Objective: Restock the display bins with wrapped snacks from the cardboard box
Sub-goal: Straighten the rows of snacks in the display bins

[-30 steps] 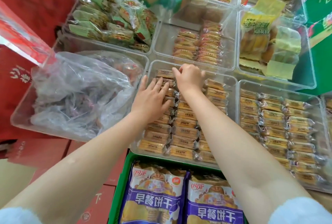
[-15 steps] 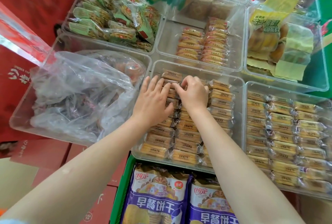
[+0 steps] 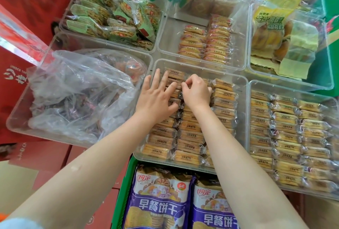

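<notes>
Centre bin (image 3: 238, 82) – rows of wrapped snacks (image 3: 190, 133); neighbour bin (image 3: 256, 85) full.

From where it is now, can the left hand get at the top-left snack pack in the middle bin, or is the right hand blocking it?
Probably yes. The left hand lies flat on the left column with its fingertips beside that top-left snack pack. The right hand pinches a wrapper farther right, so it leaves the way free.

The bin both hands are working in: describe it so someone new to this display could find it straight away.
Start from the green crate of purple biscuit bags at the near edge; the clear bin directly behind it is the one. It holds neat rows of small tan wrapped snacks, with the left hand lying flat and the right hand pinching a wrapper. Unlike the similar bin to its right, hands are in it; its left neighbour holds a crumpled plastic bag.
</notes>
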The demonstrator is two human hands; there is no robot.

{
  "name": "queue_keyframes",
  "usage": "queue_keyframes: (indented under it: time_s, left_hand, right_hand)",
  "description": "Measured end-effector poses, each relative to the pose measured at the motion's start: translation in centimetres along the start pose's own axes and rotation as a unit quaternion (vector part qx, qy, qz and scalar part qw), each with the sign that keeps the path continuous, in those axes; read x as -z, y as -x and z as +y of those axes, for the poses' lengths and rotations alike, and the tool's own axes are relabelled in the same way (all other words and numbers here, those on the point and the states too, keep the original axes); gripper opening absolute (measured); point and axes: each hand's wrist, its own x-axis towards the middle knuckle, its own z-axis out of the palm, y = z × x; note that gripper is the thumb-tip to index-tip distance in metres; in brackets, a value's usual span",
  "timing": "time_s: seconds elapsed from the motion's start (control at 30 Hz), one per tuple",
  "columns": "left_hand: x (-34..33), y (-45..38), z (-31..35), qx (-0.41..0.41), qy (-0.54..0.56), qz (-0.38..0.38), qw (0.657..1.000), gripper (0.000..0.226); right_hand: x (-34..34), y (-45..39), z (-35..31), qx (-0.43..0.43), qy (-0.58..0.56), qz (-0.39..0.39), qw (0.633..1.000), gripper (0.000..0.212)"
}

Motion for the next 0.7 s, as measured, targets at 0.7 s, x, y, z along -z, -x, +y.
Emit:
queue_keyframes:
  time_s: [0.7]
  left_hand:
    - [0.0, 4.5, 0.2, 0.008, -0.002, -0.02, 1.0, 0.067]
  right_hand:
    - [0.9, 3.2, -0.8, 0.008, 0.015, -0.052, 0.998, 0.021]
